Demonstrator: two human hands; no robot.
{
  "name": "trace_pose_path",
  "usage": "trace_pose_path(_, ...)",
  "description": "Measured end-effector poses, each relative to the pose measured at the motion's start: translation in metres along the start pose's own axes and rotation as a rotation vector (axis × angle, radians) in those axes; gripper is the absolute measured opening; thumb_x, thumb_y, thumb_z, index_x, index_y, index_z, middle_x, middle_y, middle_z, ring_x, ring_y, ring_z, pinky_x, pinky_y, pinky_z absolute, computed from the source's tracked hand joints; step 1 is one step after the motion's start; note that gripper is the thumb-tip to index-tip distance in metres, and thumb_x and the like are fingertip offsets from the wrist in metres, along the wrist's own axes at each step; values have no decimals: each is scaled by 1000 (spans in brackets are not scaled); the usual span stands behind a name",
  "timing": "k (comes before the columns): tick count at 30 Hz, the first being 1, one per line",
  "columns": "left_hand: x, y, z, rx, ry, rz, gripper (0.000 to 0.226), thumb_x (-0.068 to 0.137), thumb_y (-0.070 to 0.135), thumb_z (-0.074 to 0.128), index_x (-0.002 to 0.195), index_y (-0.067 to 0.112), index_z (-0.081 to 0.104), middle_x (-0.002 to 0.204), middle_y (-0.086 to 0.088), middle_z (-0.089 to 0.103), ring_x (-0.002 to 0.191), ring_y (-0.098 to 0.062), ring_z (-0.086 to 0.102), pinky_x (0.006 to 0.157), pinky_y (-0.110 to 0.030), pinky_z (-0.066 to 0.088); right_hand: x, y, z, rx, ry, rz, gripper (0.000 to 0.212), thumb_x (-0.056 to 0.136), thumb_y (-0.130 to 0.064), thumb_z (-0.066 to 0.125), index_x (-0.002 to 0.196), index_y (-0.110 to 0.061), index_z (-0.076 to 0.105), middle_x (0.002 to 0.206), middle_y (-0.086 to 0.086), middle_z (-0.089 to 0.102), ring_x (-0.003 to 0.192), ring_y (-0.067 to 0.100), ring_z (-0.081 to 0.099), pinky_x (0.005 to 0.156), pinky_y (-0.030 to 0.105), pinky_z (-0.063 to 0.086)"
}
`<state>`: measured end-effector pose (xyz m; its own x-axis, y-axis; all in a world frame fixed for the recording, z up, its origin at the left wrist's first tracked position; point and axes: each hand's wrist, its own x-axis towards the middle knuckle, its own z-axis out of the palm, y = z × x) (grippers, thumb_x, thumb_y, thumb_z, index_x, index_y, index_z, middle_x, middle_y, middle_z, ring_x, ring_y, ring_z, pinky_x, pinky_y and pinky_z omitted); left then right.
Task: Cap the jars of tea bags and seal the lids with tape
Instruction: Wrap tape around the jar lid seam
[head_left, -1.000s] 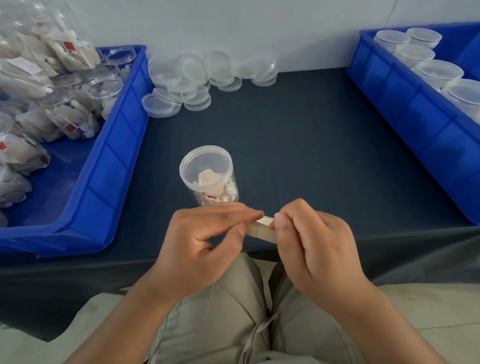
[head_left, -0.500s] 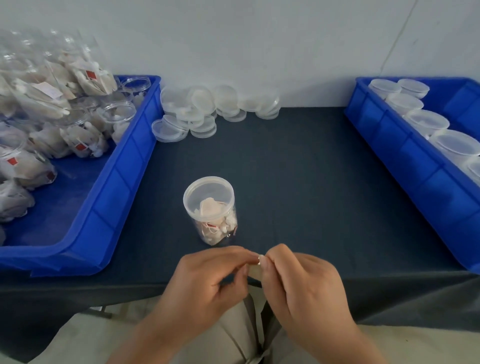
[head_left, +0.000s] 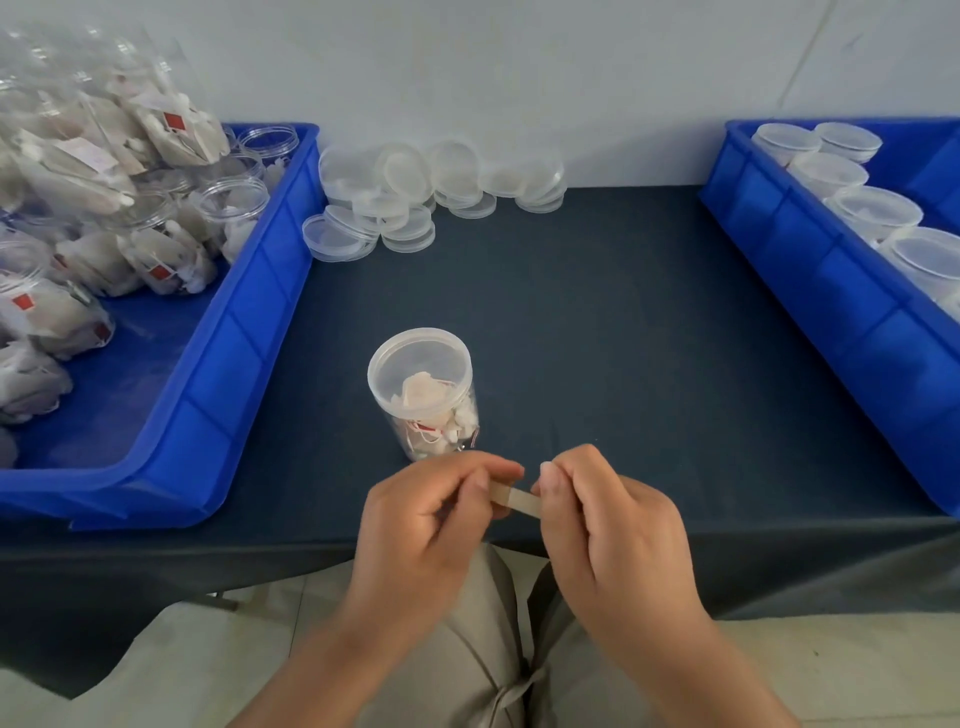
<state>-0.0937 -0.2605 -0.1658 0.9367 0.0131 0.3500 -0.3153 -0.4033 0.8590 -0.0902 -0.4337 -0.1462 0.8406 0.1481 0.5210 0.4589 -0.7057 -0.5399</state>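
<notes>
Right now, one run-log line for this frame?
step: tape prep | left hand: pinches tape strip | right hand: pinches its other end | jar: capped, upright on table, not held

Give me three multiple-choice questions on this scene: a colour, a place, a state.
1. The left bin is: A red, B green, C blue.
2. The jar stands: A in that bin, B on the table, C on a lap.
3. The tape is: A pinched by left hand and right hand, B stuck on the jar, C lying on the table.
Answers: C, its walls are blue; B, it stands upright on the dark table; A, each hand pinches one end.
</notes>
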Motion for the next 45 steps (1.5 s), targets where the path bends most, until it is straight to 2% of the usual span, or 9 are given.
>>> trace_pose_path(3, 2, 1, 0, -196, -25, -79, 27, 99, 23, 56, 107, 24, 82, 101, 3, 80, 94, -22, 76, 78, -30, 60, -2, -1, 1, 40, 19, 4, 40, 108, -29, 44, 77, -8, 59, 52, -2, 43, 43, 20, 38, 39, 35, 31)
trace_pose_path(6, 7, 3, -2, -320, -131, -94, 20, 97, 25, 66, 109, 19, 81, 111, -2, 79, 108, -26, 74, 88, -29, 58, -1, 0, 1, 45, 42, 3, 39, 108, -26, 45, 77, -7, 59, 52, -3, 43, 43, 19, 37, 40, 33, 29)
trace_pose_path(11, 10, -2, -7, -135, -175, -86, 25, 100, 30, 60, 109, 25, 83, 108, 11, 81, 94, -22, 77, 81, -43, 60, 0, 4, 2, 1, 37, -37, 39, 107, -23, 48, 73, -5, 57, 52, -5, 41, 43, 17, 35, 41, 30, 26)
trace_pose_path(17, 7, -4, -7, 23, -123, 44, 28, 100, 22, 58, 109, 23, 84, 99, 18, 80, 89, -12, 77, 74, -29, 59, -2, 3, 6, -19, 34, -47, 39, 107, -22, 49, 72, -5, 56, 52, -4, 39, 43, 16, 34, 43, 28, 24)
trace_pose_path(23, 1, -5, -4, -77, -54, -139, 32, 100, 26, 53, 105, 25, 84, 97, 16, 81, 89, -6, 79, 77, -11, 55, -3, 1, 6, 31, 41, 2, 40, 107, -25, 45, 76, -5, 59, 50, -2, 43, 41, 19, 38, 39, 34, 30)
trace_pose_path(30, 3, 2, -10, -342, -157, -232, 19, 95, 38, 70, 104, 29, 84, 98, -6, 81, 87, -49, 68, 79, -65, 56, -3, -1, 4, 38, 43, -31, 39, 107, -23, 46, 75, -4, 60, 51, -2, 43, 42, 18, 36, 43, 27, 25)
trace_pose_path(34, 4, -3, -13, -306, -151, -251, 22, 97, 42, 67, 105, 32, 85, 97, -5, 81, 94, -30, 76, 86, -45, 63, -3, 0, 5, 48, 42, -21, 39, 107, -23, 46, 76, -5, 61, 51, -3, 45, 41, 18, 38, 42, 27, 26)
trace_pose_path(41, 4, -4, -11, -286, -171, -126, 18, 98, 43, 72, 104, 29, 81, 95, -5, 80, 76, -43, 72, 69, -65, 58, -3, -1, 8, 34, 51, -47, 40, 108, -23, 47, 75, -5, 59, 52, -3, 44, 43, 18, 38, 43, 27, 27)
trace_pose_path(45, 4, -8, -11, -36, -139, 77, 18, 107, 33, 59, 107, 32, 77, 96, 13, 78, 84, -19, 76, 70, -38, 60, -4, 1, 10, 2, 60, -61, 39, 108, -23, 48, 75, -5, 61, 52, -4, 45, 42, 16, 37, 43, 26, 26)
